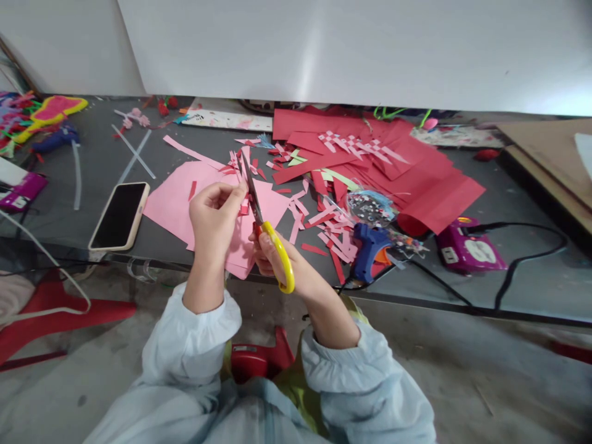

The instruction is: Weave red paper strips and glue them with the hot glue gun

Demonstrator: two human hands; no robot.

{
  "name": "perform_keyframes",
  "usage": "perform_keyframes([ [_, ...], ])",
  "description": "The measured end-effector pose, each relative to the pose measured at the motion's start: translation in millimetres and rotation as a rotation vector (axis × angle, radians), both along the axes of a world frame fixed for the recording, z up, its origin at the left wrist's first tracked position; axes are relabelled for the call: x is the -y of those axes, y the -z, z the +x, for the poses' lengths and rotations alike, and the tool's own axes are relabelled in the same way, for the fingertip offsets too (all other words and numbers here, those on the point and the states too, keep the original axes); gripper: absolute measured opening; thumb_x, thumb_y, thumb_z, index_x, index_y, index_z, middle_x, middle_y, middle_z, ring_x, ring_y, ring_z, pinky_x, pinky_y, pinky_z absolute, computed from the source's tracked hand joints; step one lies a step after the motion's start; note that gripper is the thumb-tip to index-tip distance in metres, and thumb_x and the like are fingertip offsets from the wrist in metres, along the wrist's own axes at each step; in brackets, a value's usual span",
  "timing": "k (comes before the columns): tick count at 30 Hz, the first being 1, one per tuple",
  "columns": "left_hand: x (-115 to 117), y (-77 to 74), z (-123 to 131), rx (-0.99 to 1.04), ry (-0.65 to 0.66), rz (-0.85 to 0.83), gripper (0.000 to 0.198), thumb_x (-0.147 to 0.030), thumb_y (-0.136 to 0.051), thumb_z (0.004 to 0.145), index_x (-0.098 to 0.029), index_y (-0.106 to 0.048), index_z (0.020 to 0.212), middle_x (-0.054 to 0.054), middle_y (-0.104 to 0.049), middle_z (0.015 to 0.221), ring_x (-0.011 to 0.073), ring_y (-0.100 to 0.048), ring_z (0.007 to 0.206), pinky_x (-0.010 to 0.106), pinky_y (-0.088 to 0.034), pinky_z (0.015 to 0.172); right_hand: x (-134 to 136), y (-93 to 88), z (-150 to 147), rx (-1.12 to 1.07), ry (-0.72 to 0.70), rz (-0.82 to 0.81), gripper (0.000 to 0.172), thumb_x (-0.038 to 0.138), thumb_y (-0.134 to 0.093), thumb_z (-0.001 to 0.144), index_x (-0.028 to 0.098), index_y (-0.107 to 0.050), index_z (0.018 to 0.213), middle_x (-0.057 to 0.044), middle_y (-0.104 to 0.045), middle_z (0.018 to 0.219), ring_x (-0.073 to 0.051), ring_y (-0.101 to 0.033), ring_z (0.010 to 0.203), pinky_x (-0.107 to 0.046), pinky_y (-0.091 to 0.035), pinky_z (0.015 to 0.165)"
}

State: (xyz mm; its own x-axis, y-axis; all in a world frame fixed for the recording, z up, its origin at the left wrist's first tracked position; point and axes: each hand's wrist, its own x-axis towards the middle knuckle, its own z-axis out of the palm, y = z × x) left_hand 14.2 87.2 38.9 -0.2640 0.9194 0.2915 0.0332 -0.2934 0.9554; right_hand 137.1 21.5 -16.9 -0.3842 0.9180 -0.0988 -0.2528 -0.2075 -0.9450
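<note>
My right hand point(271, 253) is closed round the yellow handles of a pair of scissors point(280, 259), whose dark blades point away from me and stand apart. My left hand point(217, 209) pinches a small woven piece of pink and red paper strips point(244, 208) beside the blades. Part of that piece is hidden behind the fingers and the scissors. Under both hands lie pink paper sheets point(171, 197). Small pink and red offcuts point(324, 225) are scattered just to the right of the sheets.
Red paper sheets point(435, 179) pile up at the back right, with woven paper pieces point(356, 145) on top. A blue glue gun point(367, 250) and a purple box point(472, 250) with a black cable are at right. A phone point(120, 216) and clear glue sticks point(134, 154) lie at left.
</note>
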Motion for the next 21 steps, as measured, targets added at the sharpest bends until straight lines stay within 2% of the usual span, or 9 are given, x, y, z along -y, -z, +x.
perform_keyframes([
  [14, 0.0, -0.1, -0.3, -0.001, 0.005, -0.026, 0.017, -0.017, -0.074, 0.069, -0.018, -0.064, 0.055, -0.005, -0.056, 0.05, 0.0061, -0.048, 0.05, 0.019, -0.039, 0.049, 1.4, -7.6, 3.2, 0.02, 0.011, -0.022, 0.041, 0.062, -0.05, 0.091, 0.022, -0.043, 0.084, 0.007, -0.037, 0.063, -0.006, -0.033, 0.051, -0.021, -0.029, 0.046],
  [21, 0.3, 1.3, -1.4, -0.071, -0.011, -0.034, 0.019, -0.023, -0.075, 0.071, -0.019, -0.064, 0.057, -0.004, -0.058, 0.055, 0.0083, -0.05, 0.054, 0.022, -0.041, 0.052, 8.0, -11.6, 5.7, 0.114, 0.023, -0.024, 0.037, 0.06, -0.046, 0.094, 0.023, -0.044, 0.086, 0.007, -0.043, 0.06, -0.007, -0.042, 0.042, -0.022, -0.036, 0.039],
])
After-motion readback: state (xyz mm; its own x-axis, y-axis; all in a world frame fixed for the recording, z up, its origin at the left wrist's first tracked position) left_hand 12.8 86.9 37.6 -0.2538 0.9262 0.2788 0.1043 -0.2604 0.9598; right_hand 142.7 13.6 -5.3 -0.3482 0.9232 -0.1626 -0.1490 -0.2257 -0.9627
